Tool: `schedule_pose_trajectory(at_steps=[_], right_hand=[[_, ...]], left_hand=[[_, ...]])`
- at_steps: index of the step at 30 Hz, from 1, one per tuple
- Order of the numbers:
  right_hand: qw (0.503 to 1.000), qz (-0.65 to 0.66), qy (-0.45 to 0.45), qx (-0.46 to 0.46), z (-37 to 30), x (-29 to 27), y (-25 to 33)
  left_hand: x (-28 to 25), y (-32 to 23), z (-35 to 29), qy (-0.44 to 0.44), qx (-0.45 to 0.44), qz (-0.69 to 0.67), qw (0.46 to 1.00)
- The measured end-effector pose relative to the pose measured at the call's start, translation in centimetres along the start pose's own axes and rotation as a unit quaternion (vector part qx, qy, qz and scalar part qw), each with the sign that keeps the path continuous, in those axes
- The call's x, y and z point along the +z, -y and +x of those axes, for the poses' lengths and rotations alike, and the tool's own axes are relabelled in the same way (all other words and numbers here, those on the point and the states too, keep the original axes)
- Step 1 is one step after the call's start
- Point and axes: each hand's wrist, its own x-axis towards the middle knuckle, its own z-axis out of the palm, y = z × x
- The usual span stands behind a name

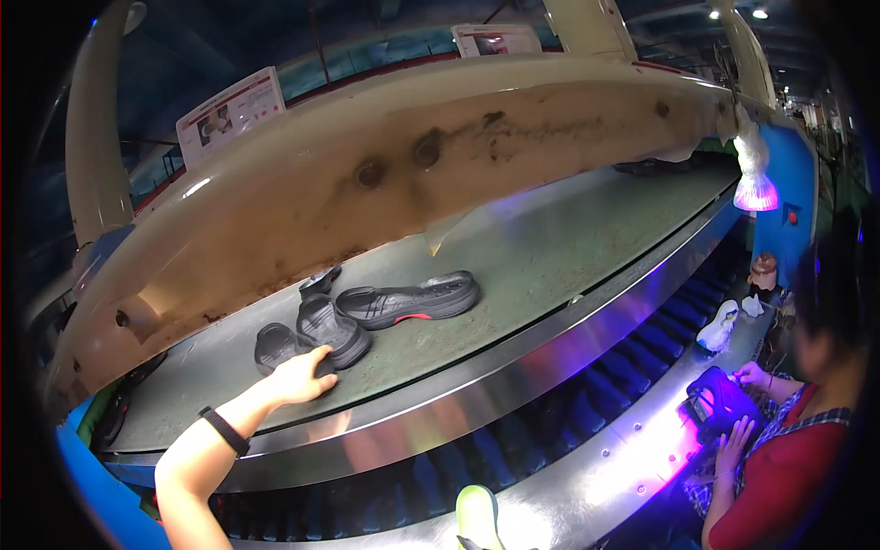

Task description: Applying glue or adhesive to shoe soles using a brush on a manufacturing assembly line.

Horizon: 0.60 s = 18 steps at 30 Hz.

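Several black shoe soles lie grouped on the green conveyor belt [513, 266]. My left hand [298, 378] reaches in from the lower left, a black band round its wrist. Its finger and thumb close round the near end of a black shoe sole [332, 332]. Another black sole [275, 346] rests just left of that one, partly behind my hand. To the right, a longer black sole [408, 301] with a red patch lies on its side. A small dark piece [319, 280] sits behind them. My right hand is outside the picture.
A stained, cream-coloured hood [394, 156] hangs low over the belt. Along the front runs a metal rail [431, 408], with dark rollers below. A lime-green, sole-shaped piece [477, 515] shows at the bottom. On the right, a co-worker [779, 467] handles a dark shoe [720, 403] under purple light.
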Motion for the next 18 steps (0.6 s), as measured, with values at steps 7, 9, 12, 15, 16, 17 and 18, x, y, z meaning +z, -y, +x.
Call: schedule_pose_trajectory(at_steps=[7,9,12,15,16,17,18], right_hand=[[0.997,-0.077,-0.017,-0.015,1.2,-1.5,3.8],[0.996,-0.08,-0.015,-0.021,1.1,-2.0,5.2],[0.996,-0.084,-0.014,-0.017,0.8,-3.2,6.7],[0.996,-0.089,-0.007,-0.003,0.5,-4.4,7.6],[0.996,-0.091,-0.001,0.0,0.5,-4.6,7.8],[0.996,-0.088,0.005,0.004,0.4,-4.6,8.0],[0.996,-0.085,0.012,0.009,0.4,-4.6,8.2]], left_hand=[[1.3,-4.2,6.9,-0.044,0.112,-0.052,0.991],[1.5,-4.3,6.9,-0.071,0.108,-0.034,0.991],[1.6,-3.8,4.6,-0.108,0.045,0.124,0.985],[2.1,-2.5,-0.7,-0.171,0.055,0.17,0.969],[2.2,-1.9,-2.7,-0.191,0.08,0.174,0.963],[2.5,-1.3,-4.5,-0.215,0.079,0.173,0.958],[2.9,-0.7,-6.4,-0.247,0.101,0.181,0.947]])
